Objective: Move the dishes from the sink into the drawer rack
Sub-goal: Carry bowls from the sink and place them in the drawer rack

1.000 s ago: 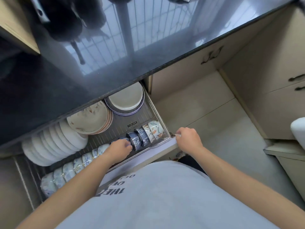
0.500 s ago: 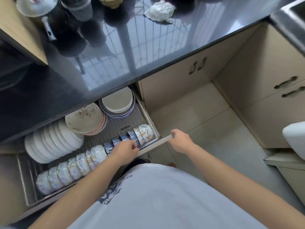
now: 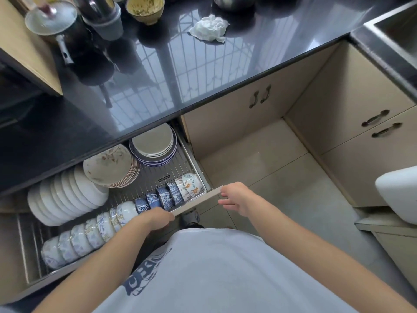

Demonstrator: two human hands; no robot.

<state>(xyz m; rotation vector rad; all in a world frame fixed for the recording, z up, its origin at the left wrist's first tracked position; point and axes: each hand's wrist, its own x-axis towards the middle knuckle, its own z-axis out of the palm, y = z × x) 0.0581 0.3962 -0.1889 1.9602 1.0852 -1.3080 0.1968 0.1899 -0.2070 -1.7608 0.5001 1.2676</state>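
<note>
The drawer rack (image 3: pixel 162 177) stands pulled out below the black worktop (image 3: pixel 203 71), its wire floor packed with dishes. A row of patterned bowls (image 3: pixel 126 213) stands on edge along the front rim, a fan of white plates (image 3: pixel 65 199) leans at the left end, and two flat stacks of plates (image 3: pixel 153 143) sit toward the back right corner. The left hand (image 3: pixel 155 219) curls over the drawer's front panel (image 3: pixel 198 203), gripping it; what lies under the fingers cannot be seen. The right hand (image 3: pixel 239 199) hovers just beside the panel's right end, fingers straight and relaxed, holding nothing. The sink (image 3: pixel 392 35) shows only at the worktop's far right corner, its contents hidden.

The dishes are glazed ceramic: probably stiff, heavy in a stack, slick when wet, and liable to chip. Each bowl is best taken by the rim, a plate by opposite edges. The loaded drawer likely wants a slow, even push.
</note>
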